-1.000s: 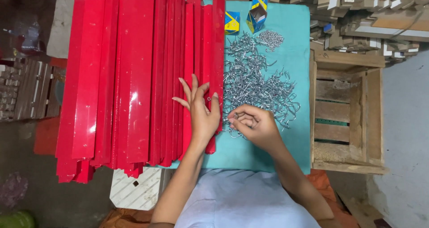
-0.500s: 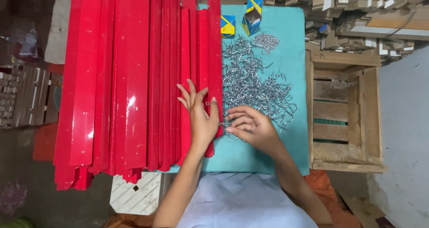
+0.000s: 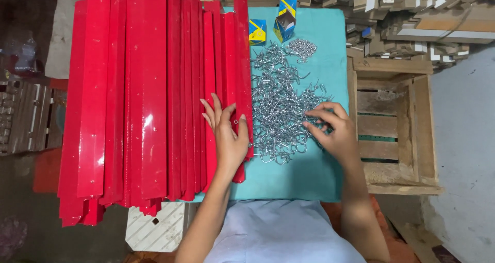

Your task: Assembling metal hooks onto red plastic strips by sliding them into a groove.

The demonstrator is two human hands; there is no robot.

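Many long glossy red metal strips [image 3: 149,103] lie side by side over the left part of a teal-covered table [image 3: 309,175]. My left hand [image 3: 227,136] rests flat on the rightmost strip [image 3: 242,62], fingers spread, thumb by a small metal hook at the strip's edge. A large pile of silver metal hooks [image 3: 281,103] lies on the teal cloth to the right. My right hand [image 3: 330,129] reaches into the pile's right edge with fingers curled on the hooks; whether it grips one is not visible.
Two small blue-and-yellow cardboard boxes [image 3: 281,20] stand at the table's far edge. A wooden crate [image 3: 397,124] sits right of the table, with stacked wood pieces [image 3: 402,10] behind it. A white slatted stool [image 3: 154,227] is at the near left.
My right hand moved from beside my left hand out to the right edge of the hook pile. My left hand stayed on the rightmost strip.
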